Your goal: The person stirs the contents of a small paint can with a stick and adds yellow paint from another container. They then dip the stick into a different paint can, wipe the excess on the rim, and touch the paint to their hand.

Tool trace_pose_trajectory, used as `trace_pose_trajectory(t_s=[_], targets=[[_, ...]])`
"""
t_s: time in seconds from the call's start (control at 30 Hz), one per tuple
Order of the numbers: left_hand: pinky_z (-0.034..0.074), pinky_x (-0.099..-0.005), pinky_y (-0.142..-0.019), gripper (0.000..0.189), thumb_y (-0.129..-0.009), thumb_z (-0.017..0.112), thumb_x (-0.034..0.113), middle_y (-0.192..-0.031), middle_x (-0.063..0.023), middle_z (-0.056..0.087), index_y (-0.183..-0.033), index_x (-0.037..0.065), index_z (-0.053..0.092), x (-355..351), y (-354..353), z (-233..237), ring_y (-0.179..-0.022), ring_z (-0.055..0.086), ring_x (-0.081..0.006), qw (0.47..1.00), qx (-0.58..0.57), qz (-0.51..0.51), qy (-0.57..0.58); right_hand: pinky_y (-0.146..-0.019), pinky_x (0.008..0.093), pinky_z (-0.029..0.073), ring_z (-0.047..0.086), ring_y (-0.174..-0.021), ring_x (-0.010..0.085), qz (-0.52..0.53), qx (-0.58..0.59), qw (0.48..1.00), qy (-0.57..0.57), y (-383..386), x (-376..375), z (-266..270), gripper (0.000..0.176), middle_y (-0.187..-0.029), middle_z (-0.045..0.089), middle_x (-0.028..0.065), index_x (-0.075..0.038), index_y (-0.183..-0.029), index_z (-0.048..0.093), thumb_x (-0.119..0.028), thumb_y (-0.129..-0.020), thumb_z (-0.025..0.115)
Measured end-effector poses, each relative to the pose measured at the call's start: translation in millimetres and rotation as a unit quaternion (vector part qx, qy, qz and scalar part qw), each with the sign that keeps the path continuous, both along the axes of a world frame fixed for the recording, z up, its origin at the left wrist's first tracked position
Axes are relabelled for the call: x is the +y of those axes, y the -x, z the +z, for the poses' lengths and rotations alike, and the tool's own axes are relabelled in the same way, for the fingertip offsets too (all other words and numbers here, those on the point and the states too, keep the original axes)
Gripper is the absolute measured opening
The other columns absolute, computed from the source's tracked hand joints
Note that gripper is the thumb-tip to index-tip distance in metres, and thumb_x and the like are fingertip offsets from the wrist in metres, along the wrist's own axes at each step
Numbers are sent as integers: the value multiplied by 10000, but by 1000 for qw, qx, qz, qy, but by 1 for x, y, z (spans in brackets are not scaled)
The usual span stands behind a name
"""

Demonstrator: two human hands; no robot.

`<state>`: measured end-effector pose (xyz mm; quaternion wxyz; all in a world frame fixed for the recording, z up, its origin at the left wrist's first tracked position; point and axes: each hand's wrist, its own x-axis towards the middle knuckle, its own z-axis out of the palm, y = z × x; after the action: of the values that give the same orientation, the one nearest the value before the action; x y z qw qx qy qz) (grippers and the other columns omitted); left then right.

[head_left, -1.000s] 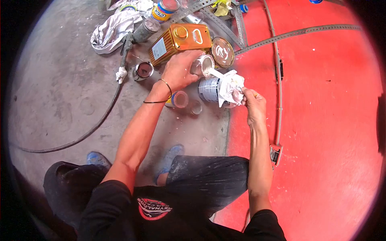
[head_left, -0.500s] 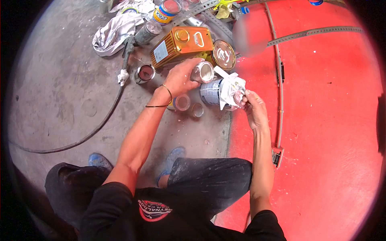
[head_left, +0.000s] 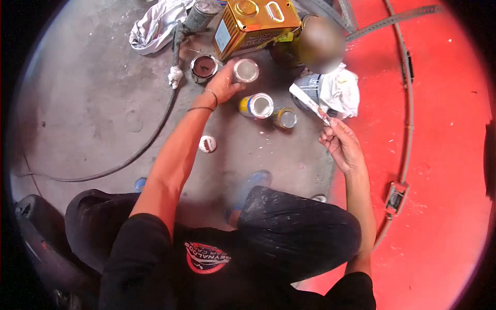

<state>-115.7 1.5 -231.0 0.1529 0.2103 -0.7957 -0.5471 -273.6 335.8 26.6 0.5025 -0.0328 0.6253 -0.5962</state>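
Note:
My left hand (head_left: 225,85) is wrapped round a small open can (head_left: 246,71) with pale contents, just right of a can of dark red-brown paint (head_left: 204,67). Between the fingertips of my right hand (head_left: 341,143) is one end of a flat white stick (head_left: 309,102) with a reddish smear; it slants up and left. Behind the stick, a grey-blue can (head_left: 309,85) has a crumpled white cloth (head_left: 339,93) against its right side. Between my hands stand a yellow-labelled can (head_left: 257,105) and a small jar (head_left: 284,118).
A large amber metal can (head_left: 257,28) stands at the back, near a white cloth (head_left: 155,31) and a grey cup (head_left: 202,15). A hose (head_left: 155,135) curves across the floor at left. A white lid (head_left: 207,144) lies nearer me. The red surface (head_left: 444,170) fills the right.
The view has shifted. My right hand has left the white cloth and now holds the stick clear of it. My left hand, still on the small can, has moved left beside the red-brown paint can.

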Motion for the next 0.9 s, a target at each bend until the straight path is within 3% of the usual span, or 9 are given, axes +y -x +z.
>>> trace_pose_trajectory(t_s=[0.1, 0.13, 0.2, 0.23, 0.3, 0.33, 0.6, 0.7, 0.9], targets=[[494, -498, -1189, 832, -964, 806, 213, -1499, -327, 627, -1633, -60, 394, 36, -31, 9, -1401, 612, -485, 992, -48, 80, 90, -869, 325, 524, 635, -890, 124, -20, 3, 1000, -3, -15, 18, -36, 181, -901, 679, -7, -91, -1102, 695, -261, -1151, 657], [503, -492, -1176, 725, -1006, 743, 220, -1495, -322, 634, -1602, -63, 445, 54, -43, -1, -1387, 630, -466, 978, 33, 144, 150, -864, 320, 510, 626, -892, 118, -28, 12, 999, -10, -20, 21, -48, 183, -900, 673, -10, -92, -1093, 696, -262, -1149, 657], [570, -476, -1085, 634, -1042, 708, 206, -1479, -328, 642, -1569, -74, 494, 93, -69, 16, -1351, 671, -399, 972, -81, 215, -47, -854, 312, 492, 614, -892, 107, -51, 27, 998, -22, -30, 23, -67, 187, -900, 668, -14, -94, -1070, 701, -262, -1144, 662], [578, -495, -1094, 652, -1047, 711, 319, -1479, -313, 635, -1551, -45, 516, 99, -72, 3, -1300, 690, -429, 924, -117, 211, -298, -849, 310, 488, 613, -889, 103, -67, 34, 997, -30, -35, 25, -73, 190, -900, 669, -15, -95, -1057, 704, -263, -1140, 666], [596, -533, -1094, 681, -1062, 688, 495, -1474, -290, 631, -1514, 2, 559, 108, -67, 30, -1244, 707, -461, 677, -179, 260, -665, -845, 306, 486, 611, -870, 104, -86, 58, 994, -42, -42, 30, -79, 185, -895, 670, -12, -95, -1052, 701, -258, -1135, 674], [605, -553, -1085, 689, -1072, 663, 558, -1467, -281, 633, -1495, 20, 581, 113, -58, 53, -1238, 706, -462, 514, -177, 263, -797, -845, 305, 488, 611, -855, 110, -89, 74, 992, -44, -44, 32, -80, 177, -889, 669, -8, -93, -1060, 695, -253, -1134, 677], [541, -640, -1179, 626, -1086, 652, 503, -1504, -189, 650, -1509, 49, 569, 138, 1, 24, -1365, 655, -422, 481, 85, 136, -862, -772, 281, 457, 583, -807, 77, -95, 221, 963, -124, -47, 39, -32, 218, -826, 651, -17, -69, -974, 730, -239, -1106, 704], [547, -617, -1180, 630, -1054, 702, 441, -1478, -192, 661, -1501, 20, 562, 150, 3, 49, -1355, 665, -388, 457, 108, 84, -879, -644, 254, 475, 594, -777, 63, -98, 272, 950, -122, -50, 42, -16, 229, -818, 660, -14, -33, -1001, 764, -249, -1076, 747], [539, -547, -1207, 680, -1032, 742, 411, -1466, -187, 673, -1515, -16, 529, 157, 27, 99, -1351, 674, -348, 508, 184, 36, -840, -560, 265, 470, 554, -661, 46, -143, 294, 931, -163, -65, 26, 18, 237, -797, 664, -16, -12, -1007, 781, -242, -1064, 766]])
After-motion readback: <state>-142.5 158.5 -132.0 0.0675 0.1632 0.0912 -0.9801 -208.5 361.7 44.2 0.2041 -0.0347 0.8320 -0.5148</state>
